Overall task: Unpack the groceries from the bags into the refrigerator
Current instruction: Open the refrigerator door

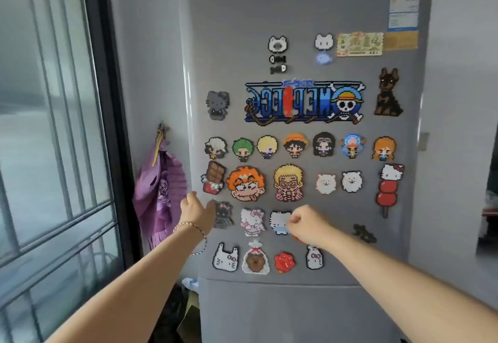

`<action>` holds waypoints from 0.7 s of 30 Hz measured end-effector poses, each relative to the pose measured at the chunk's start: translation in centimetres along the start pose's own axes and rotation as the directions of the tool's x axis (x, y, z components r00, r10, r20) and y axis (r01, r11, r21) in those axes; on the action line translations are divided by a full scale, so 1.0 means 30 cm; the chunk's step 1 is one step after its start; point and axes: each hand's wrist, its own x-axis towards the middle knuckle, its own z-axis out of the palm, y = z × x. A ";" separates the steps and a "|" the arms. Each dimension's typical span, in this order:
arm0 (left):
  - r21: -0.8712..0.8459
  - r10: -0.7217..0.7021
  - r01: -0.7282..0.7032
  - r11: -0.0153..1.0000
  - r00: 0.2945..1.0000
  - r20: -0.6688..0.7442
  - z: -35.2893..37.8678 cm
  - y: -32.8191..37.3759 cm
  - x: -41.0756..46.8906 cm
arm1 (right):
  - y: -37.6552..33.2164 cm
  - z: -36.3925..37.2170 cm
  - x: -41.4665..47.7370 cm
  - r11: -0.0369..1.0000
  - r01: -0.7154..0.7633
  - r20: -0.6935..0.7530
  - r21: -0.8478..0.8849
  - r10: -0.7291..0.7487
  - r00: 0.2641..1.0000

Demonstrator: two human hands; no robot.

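A tall grey refrigerator (231,35) fills the middle of the head view, both doors closed, the upper door covered with several pixel-bead magnets. My left hand (195,212) reaches to the upper door's left edge, fingers curled around the edge near a dark cat magnet. My right hand (307,224) hovers in front of the door lower down, fingers loosely curled into a fist with nothing visible in them. No grocery bags are in sight.
A purple cloth bag (161,194) hangs on the wall left of the fridge. A large window with a black frame (107,100) takes up the left side. Dark clutter lies on the floor beside the lower door (283,315).
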 end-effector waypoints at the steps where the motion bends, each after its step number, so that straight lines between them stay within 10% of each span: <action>1: -0.061 -0.004 0.003 0.998 1.000 -0.019 -0.002 -0.012 0.042 | -0.008 0.027 0.028 1.000 0.017 -0.037 -0.023 -0.018 0.999; 10: -0.373 -0.002 0.022 0.928 0.998 0.055 0.053 -0.077 0.336 | -0.140 0.086 0.058 0.993 -0.071 -0.114 -0.097 0.059 0.992; 21: -0.248 0.023 -0.012 0.969 0.999 0.045 -0.026 -0.082 0.223 | -0.188 0.078 -0.109 0.989 0.015 -0.144 -0.147 -0.036 0.989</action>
